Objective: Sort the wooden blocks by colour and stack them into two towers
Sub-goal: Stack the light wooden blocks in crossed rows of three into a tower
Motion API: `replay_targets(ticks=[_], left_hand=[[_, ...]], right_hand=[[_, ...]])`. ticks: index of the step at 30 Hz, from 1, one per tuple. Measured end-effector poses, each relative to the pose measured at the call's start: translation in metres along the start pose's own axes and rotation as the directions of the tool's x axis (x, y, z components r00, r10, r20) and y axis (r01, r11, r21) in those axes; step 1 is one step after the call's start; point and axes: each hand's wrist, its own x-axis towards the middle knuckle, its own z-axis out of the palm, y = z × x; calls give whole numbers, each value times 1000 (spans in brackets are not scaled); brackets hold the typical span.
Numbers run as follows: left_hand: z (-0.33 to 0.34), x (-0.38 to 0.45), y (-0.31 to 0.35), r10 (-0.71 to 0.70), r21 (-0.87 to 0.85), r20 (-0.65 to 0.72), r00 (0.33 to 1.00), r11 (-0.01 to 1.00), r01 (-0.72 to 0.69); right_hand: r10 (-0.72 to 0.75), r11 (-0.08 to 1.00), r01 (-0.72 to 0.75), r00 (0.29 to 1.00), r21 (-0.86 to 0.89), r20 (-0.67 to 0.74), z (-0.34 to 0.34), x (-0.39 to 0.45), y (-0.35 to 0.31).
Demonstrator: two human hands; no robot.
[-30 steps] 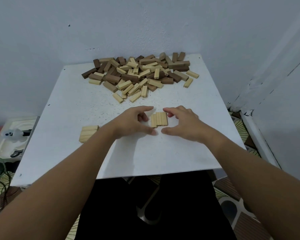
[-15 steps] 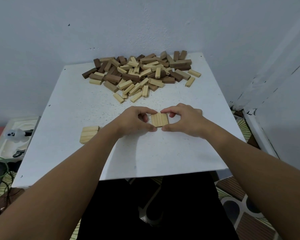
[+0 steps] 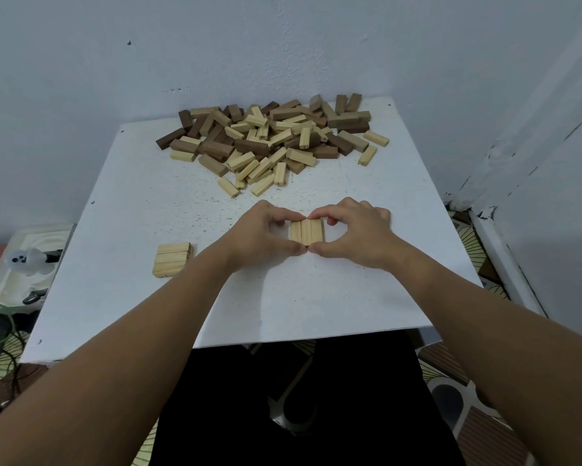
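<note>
While most blocks lie mixed in the pile [image 3: 269, 139] at the desk's [image 3: 316, 297] far edge, my left hand [image 3: 259, 235] and right hand [image 3: 353, 233] pinch three pale blocks [image 3: 305, 232] together mid-desk; another pale set [image 3: 172, 258] waits left. Barely begun, I judge.

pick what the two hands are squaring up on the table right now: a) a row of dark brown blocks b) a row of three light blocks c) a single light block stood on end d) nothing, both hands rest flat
b: the left hand and right hand pinch a flat row of three light blocks from both sides, thumbs and fingertips meeting at its near and far ends.
</note>
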Motion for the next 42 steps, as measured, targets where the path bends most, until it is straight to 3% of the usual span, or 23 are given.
replay_targets(ticks=[8, 16, 24, 32, 42], left_hand=[[-39, -25, 1, 104, 120, 32, 994, 987, -107], [-124, -82, -43, 47, 243, 13, 999, 969, -48], [-153, -111, -110, -4, 104, -79, 997, 994, 12], [-149, -102, -133, 1, 52, -65, 998, 999, 3], [-145, -95, -135, 12, 41, -70, 997, 999, -9]], right_hand=[[-77, 991, 84, 995, 107, -70, 10, -11, -37], [-172, 946, 193, 980, 262, -101, 63, -3, -132], [-194, 936, 213, 977, 279, -92, 114, 15, -177], [-198, 957, 212, 976, 197, -88, 124, 22, -173], [-182, 954, 198, 979, 224, -93, 124, 22, -170]])
